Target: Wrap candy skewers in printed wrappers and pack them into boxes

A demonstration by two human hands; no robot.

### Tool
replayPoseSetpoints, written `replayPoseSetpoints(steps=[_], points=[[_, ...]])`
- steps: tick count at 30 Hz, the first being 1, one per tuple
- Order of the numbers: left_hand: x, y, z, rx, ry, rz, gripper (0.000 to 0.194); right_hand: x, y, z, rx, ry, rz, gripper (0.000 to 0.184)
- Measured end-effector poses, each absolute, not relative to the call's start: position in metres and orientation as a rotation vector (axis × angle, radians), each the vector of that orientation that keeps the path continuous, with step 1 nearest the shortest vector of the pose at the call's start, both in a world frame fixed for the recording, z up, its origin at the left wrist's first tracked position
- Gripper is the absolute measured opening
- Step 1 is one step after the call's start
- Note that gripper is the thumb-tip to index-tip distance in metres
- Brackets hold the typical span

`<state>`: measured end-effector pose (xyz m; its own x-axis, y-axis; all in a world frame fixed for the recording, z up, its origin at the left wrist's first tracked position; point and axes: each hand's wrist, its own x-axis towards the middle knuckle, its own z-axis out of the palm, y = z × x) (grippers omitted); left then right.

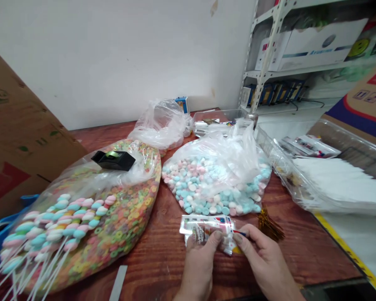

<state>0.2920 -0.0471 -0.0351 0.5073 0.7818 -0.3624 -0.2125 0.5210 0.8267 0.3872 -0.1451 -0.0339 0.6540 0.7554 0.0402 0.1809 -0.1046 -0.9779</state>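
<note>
My left hand (200,265) and my right hand (263,259) both pinch a small clear printed plastic packet (207,230) low over the wooden table (175,267). Just above it lies a clear bag of pastel blue, pink and white candies (213,186). Near my right hand is a bunch of gold twist ties (270,225). To the left is a large clear bag of colored cereal rings (119,225), with marshmallow twists on white sticks (59,221) lying on it. A black tape dispenser (113,160) rests on that bag.
A crumpled clear plastic bag (161,125) and a clear plastic tub (219,119) stand at the back of the table. A clear tray of white sticks (335,179) sits at the right. A flat metal strip (118,283) lies at the front. Cardboard boxes (21,125) and white shelving (269,54) flank the table.
</note>
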Motion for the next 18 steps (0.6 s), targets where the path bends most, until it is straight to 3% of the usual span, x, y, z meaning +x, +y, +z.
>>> replayPoseSetpoints(steps=[7,12,18], points=[[0.299,-0.047,-0.040,0.537,0.790,0.651,0.033,0.384,-0.149,-0.042,-1.773,-0.774,0.438,0.042],[0.300,-0.041,-0.049,0.324,0.825,0.614,0.044,0.382,-0.154,-0.023,-1.661,-0.795,0.184,0.028],[0.298,-0.041,-0.050,0.352,0.802,0.633,0.042,0.375,-0.150,-0.026,-1.614,-0.990,0.090,0.027]])
